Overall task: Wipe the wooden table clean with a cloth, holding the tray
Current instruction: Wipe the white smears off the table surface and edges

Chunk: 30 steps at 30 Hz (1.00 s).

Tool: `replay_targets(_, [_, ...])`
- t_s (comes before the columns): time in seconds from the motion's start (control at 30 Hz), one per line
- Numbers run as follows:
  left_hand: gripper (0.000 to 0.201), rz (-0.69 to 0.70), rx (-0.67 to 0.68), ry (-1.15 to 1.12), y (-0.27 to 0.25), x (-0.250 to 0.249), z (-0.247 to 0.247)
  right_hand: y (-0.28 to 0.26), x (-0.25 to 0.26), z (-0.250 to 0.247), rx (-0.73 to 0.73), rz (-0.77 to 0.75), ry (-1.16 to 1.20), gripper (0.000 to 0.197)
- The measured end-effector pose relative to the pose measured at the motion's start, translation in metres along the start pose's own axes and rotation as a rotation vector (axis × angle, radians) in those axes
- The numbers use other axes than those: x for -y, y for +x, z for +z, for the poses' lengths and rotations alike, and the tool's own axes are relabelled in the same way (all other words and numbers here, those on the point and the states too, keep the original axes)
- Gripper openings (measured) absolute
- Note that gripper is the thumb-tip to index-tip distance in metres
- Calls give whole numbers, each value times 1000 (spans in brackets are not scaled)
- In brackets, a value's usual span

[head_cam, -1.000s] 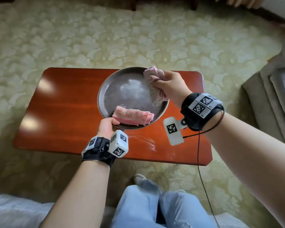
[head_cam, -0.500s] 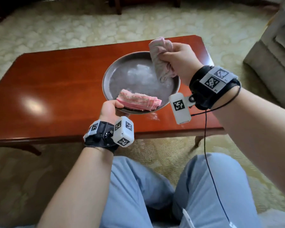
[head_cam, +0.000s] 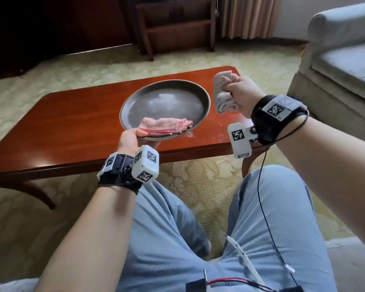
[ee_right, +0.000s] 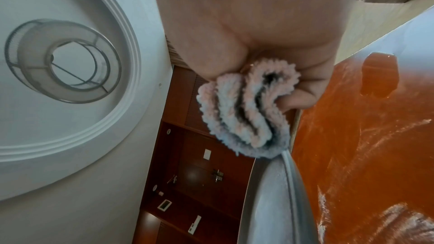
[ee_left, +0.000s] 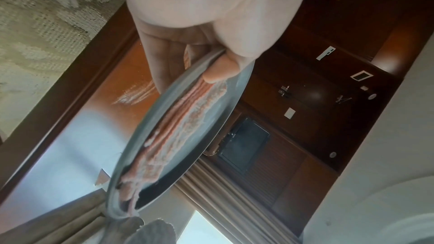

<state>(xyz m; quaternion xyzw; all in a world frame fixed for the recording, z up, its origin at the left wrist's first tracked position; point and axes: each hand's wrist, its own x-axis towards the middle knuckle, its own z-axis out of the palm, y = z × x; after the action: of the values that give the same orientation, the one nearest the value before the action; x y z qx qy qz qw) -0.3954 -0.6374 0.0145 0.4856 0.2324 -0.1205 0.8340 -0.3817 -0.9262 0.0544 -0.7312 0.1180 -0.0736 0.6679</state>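
Above the wooden table (head_cam: 72, 123), near its right end, the round metal tray (head_cam: 167, 100) is held clear of the surface by the left hand (head_cam: 129, 140), whose thumb clamps the near rim while the fingers run beneath it, as the left wrist view shows. A folded pink cloth (head_cam: 164, 125) lies on the tray's near side, just past the thumb. To the tray's right, apart from its rim, the right hand (head_cam: 243, 94) is fisted round a bunched pale cloth (head_cam: 223, 91), lifted off the table. The tray looks stiff, smooth and light enough for one hand, but a rim pinch lets it tip, and the loose pink cloth could slide on the slick metal, so it wants keeping level. The pale cloth is soft and shaggy, best gripped as a wad with a flat pad of folds left free to press down. White streaks show on the table under and right of the tray, so the wiping is probably not finished. Compared with a second ago, the cloth-holding hand has left the tray's inside and moved off to the right of it, and the tray sits higher.
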Motion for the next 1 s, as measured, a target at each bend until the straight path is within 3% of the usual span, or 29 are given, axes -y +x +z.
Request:
replay_targets(0.07, [64,18,13,13,-5,0,-2,-8,1,-8,-12,2,9,13])
replay_targets(0.2, [46,14,73,-68,-2,6,3,-21,-10,-17,-20,50,139,21])
replay_targets(0.43, [48,-48,184,-169,32,33,18,-8,-66,-31,-141,185,164,14])
replay_targets(0.77, [50,-118,225,-198,129,49,76,46,-133,-67,-322,227,-217,8])
replay_targets(1.0, [61,-181,275,-193,179,55,89,83,-173,-78,-427,249,-514,17])
